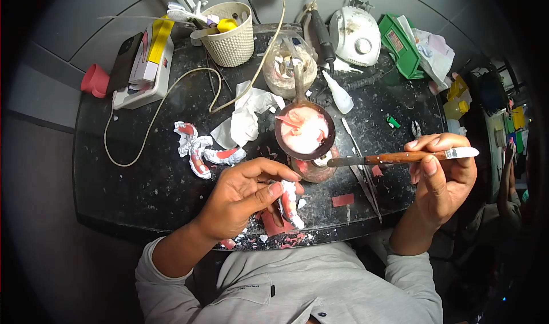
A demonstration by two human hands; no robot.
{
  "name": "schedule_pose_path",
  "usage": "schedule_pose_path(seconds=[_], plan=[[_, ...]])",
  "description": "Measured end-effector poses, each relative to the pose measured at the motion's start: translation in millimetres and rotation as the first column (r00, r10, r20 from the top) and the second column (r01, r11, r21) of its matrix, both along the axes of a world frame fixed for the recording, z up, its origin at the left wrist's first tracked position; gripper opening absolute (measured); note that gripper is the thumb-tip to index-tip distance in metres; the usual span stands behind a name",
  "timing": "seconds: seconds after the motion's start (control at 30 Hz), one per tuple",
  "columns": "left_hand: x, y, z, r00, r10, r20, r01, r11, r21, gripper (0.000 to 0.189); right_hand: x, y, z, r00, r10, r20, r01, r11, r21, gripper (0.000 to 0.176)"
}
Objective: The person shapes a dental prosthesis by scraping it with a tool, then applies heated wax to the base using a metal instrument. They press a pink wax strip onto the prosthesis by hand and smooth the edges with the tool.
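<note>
My left hand (243, 195) grips a small white piece with pink material on it (290, 204), near the table's front edge. In my right hand (443, 175) is a knife with a wooden handle (400, 158); its dark blade points left, just below a small pan (305, 131) of pink and whitish material. The pan is over a round glass burner (313, 171), its handle pointing away from me. White pieces with pink patches (197, 150) lie to the left, beside a crumpled white tissue (243, 127).
Behind stand a woven basket (231, 44), a glass jar (286, 75), a white machine (354, 35) and a green box (400, 47). Long metal tools (363, 181) lie right of the burner. A cable (150, 124) loops across the left. Another person's arm (506, 175) shows at far right.
</note>
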State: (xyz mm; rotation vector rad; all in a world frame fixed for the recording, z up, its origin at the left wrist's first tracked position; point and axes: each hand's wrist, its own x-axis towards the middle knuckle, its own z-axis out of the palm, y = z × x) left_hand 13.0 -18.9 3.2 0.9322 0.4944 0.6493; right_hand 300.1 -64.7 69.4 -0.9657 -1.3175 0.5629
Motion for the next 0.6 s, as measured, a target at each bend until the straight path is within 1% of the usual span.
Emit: schedule_pose_path(seconds=[0.13, 0.2, 0.27, 0.33, 0.43, 0.5, 0.57, 0.6], plan=[[-1.9, 1.5, 0.5, 1.000, -0.017, -0.006, 0.017, 0.999, -0.034, 0.025, 1.8, -0.2, 0.0, 1.000, -0.015, -0.007, 0.015, 1.000, -0.004, 0.020], [-1.5, 1.1, -2.6, 1.000, -0.008, 0.020, 0.007, 0.998, 0.065, 0.025, 2.3, -0.3, -0.1, 1.000, -0.027, -0.008, 0.027, 1.000, -0.010, 0.020], [-1.9, 0.5, -0.5, 0.999, -0.021, 0.033, 0.019, 0.999, 0.049, 0.025, 1.3, -0.3, -0.2, 0.999, -0.038, -0.011, 0.038, 0.999, -0.018, 0.020], [-2.5, -0.5, 1.4, 0.998, -0.034, 0.048, 0.033, 0.999, 0.031, 0.025, -1.6, -0.2, 0.1, 0.996, -0.089, 0.020, 0.089, 0.996, -0.023, 0.020], [-4.3, -0.8, 4.1, 0.998, -0.034, 0.044, 0.034, 0.999, 0.013, 0.024, -3.4, -0.2, -0.1, 0.995, -0.098, 0.024, 0.099, 0.995, -0.023, 0.019], [-5.8, -0.7, 7.0, 0.999, -0.042, -0.009, 0.042, 0.999, -0.013, 0.023, -2.6, -0.1, -1.3, 0.995, -0.093, 0.029, 0.094, 0.996, -0.015, 0.020], [-5.7, -1.0, 6.2, 0.999, -0.042, -0.011, 0.042, 0.999, 0.005, 0.022, 0.2, 0.1, -2.7, 0.996, -0.087, 0.035, 0.087, 0.996, -0.007, 0.021], [-5.4, -1.2, 6.0, 0.999, -0.043, -0.011, 0.043, 0.999, 0.027, 0.022, 3.5, 0.3, -3.4, 0.999, -0.037, -0.008, 0.038, 0.999, 0.040, 0.022]])
